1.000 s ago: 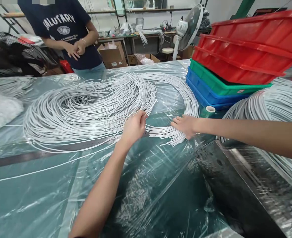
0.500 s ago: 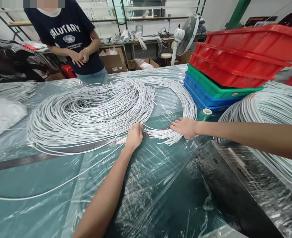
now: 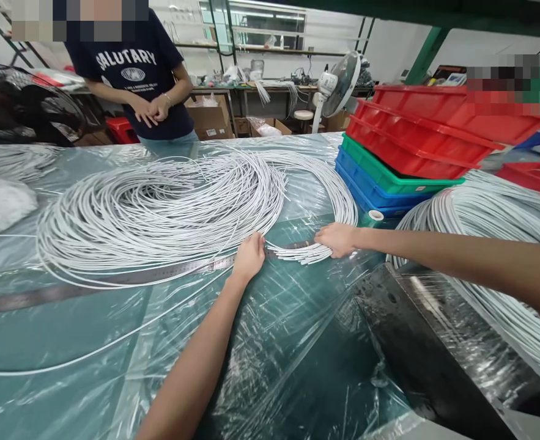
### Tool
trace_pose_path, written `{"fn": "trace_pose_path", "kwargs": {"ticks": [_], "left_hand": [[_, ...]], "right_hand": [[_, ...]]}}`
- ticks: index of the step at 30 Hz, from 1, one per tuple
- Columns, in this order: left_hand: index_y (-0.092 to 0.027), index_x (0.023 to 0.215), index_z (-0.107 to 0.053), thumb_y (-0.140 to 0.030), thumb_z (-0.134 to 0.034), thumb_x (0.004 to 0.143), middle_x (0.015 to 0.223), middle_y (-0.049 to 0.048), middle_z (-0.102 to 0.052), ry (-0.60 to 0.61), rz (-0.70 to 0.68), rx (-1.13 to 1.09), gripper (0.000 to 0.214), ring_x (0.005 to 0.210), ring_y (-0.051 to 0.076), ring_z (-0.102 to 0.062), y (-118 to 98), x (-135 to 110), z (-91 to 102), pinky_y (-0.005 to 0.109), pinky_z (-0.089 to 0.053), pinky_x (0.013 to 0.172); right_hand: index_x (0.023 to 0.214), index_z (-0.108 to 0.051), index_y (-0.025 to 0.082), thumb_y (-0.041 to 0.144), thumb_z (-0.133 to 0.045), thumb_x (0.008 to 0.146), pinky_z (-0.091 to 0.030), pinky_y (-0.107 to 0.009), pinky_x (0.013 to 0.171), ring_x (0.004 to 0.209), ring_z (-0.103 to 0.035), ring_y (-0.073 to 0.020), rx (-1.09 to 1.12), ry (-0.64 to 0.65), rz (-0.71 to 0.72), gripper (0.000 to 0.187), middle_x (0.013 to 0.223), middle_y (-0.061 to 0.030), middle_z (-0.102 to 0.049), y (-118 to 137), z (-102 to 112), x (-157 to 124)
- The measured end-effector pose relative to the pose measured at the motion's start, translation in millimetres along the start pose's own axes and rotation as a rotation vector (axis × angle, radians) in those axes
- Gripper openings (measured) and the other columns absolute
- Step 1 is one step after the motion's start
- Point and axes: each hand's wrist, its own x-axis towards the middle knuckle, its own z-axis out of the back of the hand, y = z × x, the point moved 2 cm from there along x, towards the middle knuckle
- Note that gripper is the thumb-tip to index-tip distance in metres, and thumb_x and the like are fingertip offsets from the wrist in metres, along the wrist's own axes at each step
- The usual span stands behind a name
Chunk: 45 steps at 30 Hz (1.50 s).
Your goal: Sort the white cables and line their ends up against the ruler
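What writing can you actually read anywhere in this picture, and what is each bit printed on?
"SALUTARY": white letters on the dark T-shirt of the person across the table.
Oval emblem and small lines under that word: too small to read.
Metal ruler on the table: fine markings, no number legible.
Label on the cardboard box: too blurred to read.

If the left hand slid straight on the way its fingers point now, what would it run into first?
The left hand rests on the steel ruler, fingers pointing up-table and slightly right. Straight on, it would probably first meet the white cords of the big coil, just beyond its fingertips; depth there is hard to judge.
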Motion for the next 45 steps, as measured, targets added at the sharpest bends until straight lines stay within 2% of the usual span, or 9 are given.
{"fn": "trace_pose_path", "kwargs": {"ticks": [7,14,21,26,30,33,37,43,45], "left_hand": [[-0.02,0.092,-0.054,-0.023,-0.032,0.099,0.085,0.0082,-0.064,-0.005,-0.005,-0.007,0.023,0.085,0.024,-0.061,1,1,0.8,0.035,-0.044,0.079],[-0.019,0.093,-0.054,-0.02,-0.033,0.098,0.084,0.0087,-0.064,0.017,0.02,0.014,0.022,0.085,0.025,-0.061,-1,1,0.6,0.035,-0.044,0.08],[-0.019,0.094,-0.055,-0.018,-0.034,0.098,0.084,0.0083,-0.065,0.001,0.034,0.013,0.022,0.085,0.024,-0.062,-3,0,3.0,0.034,-0.044,0.079],[-0.02,0.093,-0.055,-0.02,-0.035,0.098,0.084,0.0084,-0.066,-0.005,0.051,-0.013,0.021,0.085,0.025,-0.064,-3,0,3.1,0.034,-0.044,0.079],[-0.02,0.093,-0.054,-0.02,-0.032,0.099,0.083,0.0063,-0.068,-0.01,0.062,-0.041,0.023,0.081,0.023,-0.065,-4,0,5.4,0.033,-0.044,0.077],[-0.021,0.092,-0.053,-0.023,-0.031,0.1,0.075,0.003,-0.069,-0.035,0.108,-0.103,0.024,0.07,0.021,-0.064,-4,-1,9.0,0.032,-0.044,0.073],[-0.022,0.088,-0.053,-0.023,-0.034,0.098,0.071,0.0009,-0.069,-0.082,0.148,-0.191,0.022,0.065,0.02,-0.063,-5,-3,12.0,0.031,-0.043,0.071],[-0.022,0.09,-0.054,-0.024,-0.035,0.098,0.064,-0.0007,-0.065,-0.036,0.12,-0.176,0.021,0.063,0.02,-0.062,-9,-9,11.7,0.031,-0.044,0.071],[-0.022,0.09,-0.055,-0.026,-0.035,0.098,0.067,0.0001,-0.065,-0.129,0.105,-0.15,0.022,0.064,0.02,-0.062,-12,-13,15.3,0.031,-0.043,0.071]], "right_hand": [[0.107,-0.065,0.014,0.028,-0.064,0.074,-0.044,-0.03,0.074,0.093,-0.067,-0.0258,0.053,0.002,-0.068,0.035,0.105,-0.0134,-0.069,0,5,0],[0.105,-0.067,0.016,0.029,-0.066,0.073,-0.045,-0.029,0.073,0.096,-0.067,-0.0271,0.065,0.038,-0.028,0.035,0.106,-0.0129,-0.069,-3,1,1],[0.103,-0.066,0.014,0.027,-0.066,0.074,-0.045,-0.031,0.076,0.097,-0.067,-0.0281,0.018,0.007,-0.015,0.031,0.107,-0.0146,-0.069,2,-2,2],[0.105,-0.065,0.015,0.029,-0.064,0.077,-0.045,-0.03,0.074,0.095,-0.068,-0.0279,0.053,-0.004,-0.089,0.032,0.106,-0.0141,-0.07,-3,11,1],[0.113,-0.063,0.015,0.035,-0.064,0.078,-0.045,-0.031,0.072,0.094,-0.068,-0.0291,0.083,-0.043,-0.201,0.04,0.106,-0.016,-0.07,-9,31,16],[0.114,-0.064,0.013,0.037,-0.065,0.076,-0.046,-0.032,0.071,0.096,-0.068,-0.0312,0.069,-0.009,-0.228,0.045,0.106,-0.0179,-0.07,-9,38,36],[0.114,-0.065,0.012,0.036,-0.064,0.076,-0.048,-0.035,0.072,0.098,-0.068,-0.0333,0.047,0.002,-0.233,0.044,0.109,-0.0192,-0.07,-6,37,55],[0.119,-0.064,0.013,0.037,-0.067,0.078,-0.05,-0.036,0.079,0.103,-0.067,-0.0322,0.089,-0.012,-0.269,0.047,0.114,-0.0182,-0.068,-7,33,59],[0.121,-0.063,0.014,0.037,-0.068,0.078,-0.051,-0.035,0.081,0.105,-0.066,-0.0313,0.123,-0.013,-0.27,0.049,0.118,-0.0168,-0.067,-10,34,60]]}}
